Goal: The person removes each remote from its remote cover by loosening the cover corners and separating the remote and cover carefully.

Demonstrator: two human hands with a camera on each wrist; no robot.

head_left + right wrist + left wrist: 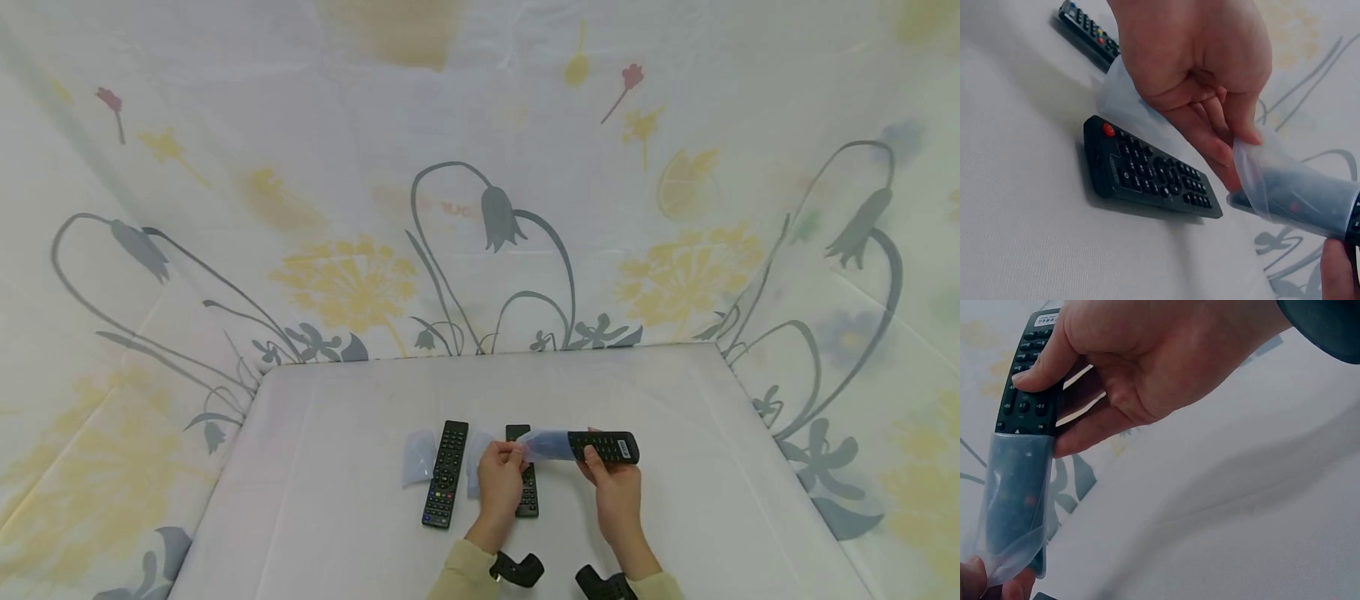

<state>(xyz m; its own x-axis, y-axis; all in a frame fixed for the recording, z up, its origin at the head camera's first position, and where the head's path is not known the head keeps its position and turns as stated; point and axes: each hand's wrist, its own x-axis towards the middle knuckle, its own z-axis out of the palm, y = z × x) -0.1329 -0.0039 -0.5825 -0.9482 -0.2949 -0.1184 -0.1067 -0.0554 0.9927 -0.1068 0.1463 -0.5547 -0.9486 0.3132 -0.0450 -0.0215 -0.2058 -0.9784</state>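
My right hand (619, 500) grips a black remote control (618, 447) by its bare keypad end, thumb across the buttons in the left wrist view. A translucent bluish plastic sleeve (1019, 487) covers the other part of that remote. My left hand (498, 487) pinches the loose end of the sleeve between thumb and fingers, just past the remote's covered tip (1241, 201). A second black remote control (1154, 169), with a red button, lies on the table under the left hand, partly hidden by it in the head view.
A third remote control (446, 475) lies left of the hands on the white table (337, 500). One flat plastic sleeve (418, 458) lies at its left, another (474, 471) at its right, partly behind the left hand. Patterned cloth (487, 292) rises behind the table.
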